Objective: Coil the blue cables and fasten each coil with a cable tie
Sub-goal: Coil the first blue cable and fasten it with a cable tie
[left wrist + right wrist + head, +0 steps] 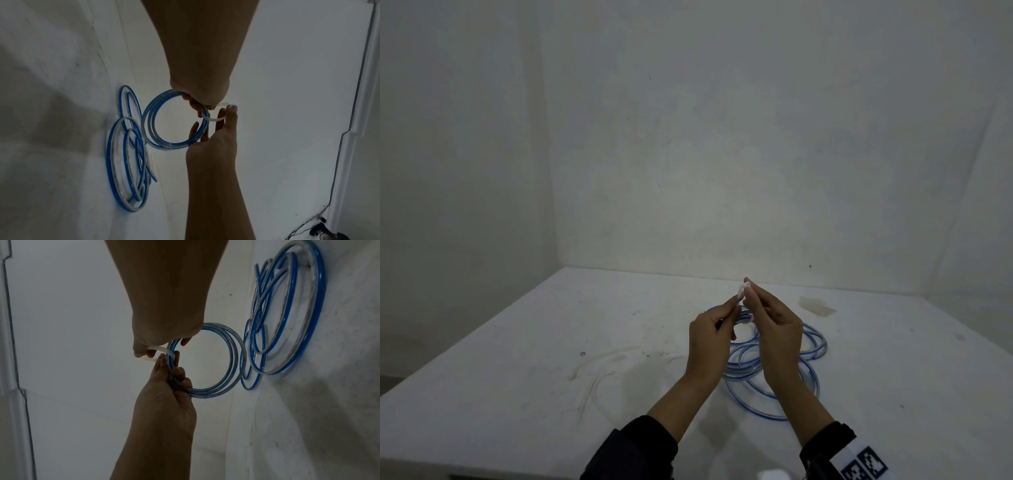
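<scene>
My left hand [736, 303] and right hand [748, 287] meet above the table, both pinching a white cable tie [740, 293]. The tie [164, 350] loops round a small coil of blue cable [232, 366]. In the right wrist view my left hand [164, 363] also grips the coil's rim with curled fingers, while the right hand [144, 352] pinches the tie's other end. The left wrist view shows the same coil [148, 123] hanging from my left hand [197, 105], with right fingertips [228, 112] on the tie [211, 119]. More blue cable [816, 346] lies in loose loops on the table.
The white table [517, 342] meets white walls at the back and left. A brownish stain [816, 306] marks it behind the loose cable. Thin pale strips [592, 377] lie left of my arms. The table's front edge runs close under my sleeves.
</scene>
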A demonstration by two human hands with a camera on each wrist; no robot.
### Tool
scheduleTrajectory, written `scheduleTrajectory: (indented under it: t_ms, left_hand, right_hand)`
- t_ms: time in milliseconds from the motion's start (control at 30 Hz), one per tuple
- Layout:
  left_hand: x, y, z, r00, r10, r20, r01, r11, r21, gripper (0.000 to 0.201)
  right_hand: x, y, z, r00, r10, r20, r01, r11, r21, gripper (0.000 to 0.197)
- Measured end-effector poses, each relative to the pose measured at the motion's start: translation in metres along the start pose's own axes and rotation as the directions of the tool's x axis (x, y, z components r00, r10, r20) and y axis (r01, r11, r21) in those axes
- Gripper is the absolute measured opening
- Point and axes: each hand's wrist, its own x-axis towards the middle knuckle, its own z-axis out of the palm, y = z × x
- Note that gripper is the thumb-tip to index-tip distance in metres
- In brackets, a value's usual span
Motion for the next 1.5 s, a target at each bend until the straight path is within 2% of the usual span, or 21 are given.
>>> scheduleTrajectory:
  t_ms: [333, 500, 600, 767, 900, 967, 1100, 1233, 1300, 1367, 1500]
  left_hand:
    - [-0.001, 0.003, 0.001, 1.0, 0.012, 0.014, -0.012, 1.0, 0.001, 0.03]
    - [-0.003, 0.006, 0.001, 1.0, 0.016, 0.011, -0.016, 1.0, 0.003, 0.029]
    - [-0.003, 0.006, 0.0, 1.0, 0.022, 0.005, -0.022, 1.0, -0.005, 0.027]
    - [-0.002, 0.001, -0.002, 1.0, 0.017, -0.024, -0.017, 1.0, 0.017, 0.026]
    - [-0.002, 0.004, 0.0, 1.0, 0.013, -0.011, -0.013, 1.0, -0.008, 0.023]
    - [-0.003, 0.005, 0.001, 1.0, 0.024, -0.013, -0.024, 1.0, -0.001, 0.02]
    - [-0.006, 0.0, 0.003, 0.999, 0.035, 0.008, -0.035, 0.999, 0.027, 0.021]
    - [-0.001, 0.0, -0.002, 1.0, -0.002, -0.008, 0.002, 1.0, 0.008, 0.025]
    - [0.004, 0.005, -0.006, 1.0, 0.01, 0.029, -0.01, 1.0, 0.005, 0.025]
    - [0.005, 0.011, -0.007, 0.997, 0.012, 0.077, -0.012, 1.0, -0.008, 0.023]
    - [0.002, 0.016, -0.006, 0.992, -0.001, 0.126, 0.006, 0.999, -0.042, 0.021]
  right_hand:
    - [0.0, 0.001, -0.001, 1.0, -0.011, -0.013, 0.011, 1.0, -0.022, 0.02]
    - [0.0, 0.002, -0.001, 0.999, -0.025, -0.034, 0.021, 0.993, -0.113, 0.022]
    - [0.001, 0.0, -0.002, 0.996, -0.088, -0.018, 0.081, 0.968, -0.236, 0.015]
    - [0.009, -0.008, -0.005, 0.989, -0.137, 0.047, 0.144, 0.905, -0.4, 0.005]
    - [0.012, -0.017, -0.008, 0.983, -0.124, 0.136, 0.175, 0.853, -0.492, 0.009]
    - [0.015, -0.022, -0.009, 0.978, -0.082, 0.19, 0.172, 0.829, -0.532, 0.013]
    - [0.023, -0.031, -0.015, 0.955, 0.1, 0.281, 0.086, 0.808, -0.583, 0.014]
    - [0.028, -0.038, -0.019, 0.919, 0.178, 0.352, 0.063, 0.815, -0.577, 0.017]
    - [0.035, -0.04, -0.023, 0.929, 0.163, 0.332, 0.048, 0.836, -0.547, 0.016]
    - [0.041, -0.043, -0.029, 0.937, 0.104, 0.334, 0.096, 0.841, -0.533, 0.008]
    - [0.048, -0.053, -0.033, 0.89, 0.065, 0.452, 0.207, 0.825, -0.526, 0.005]
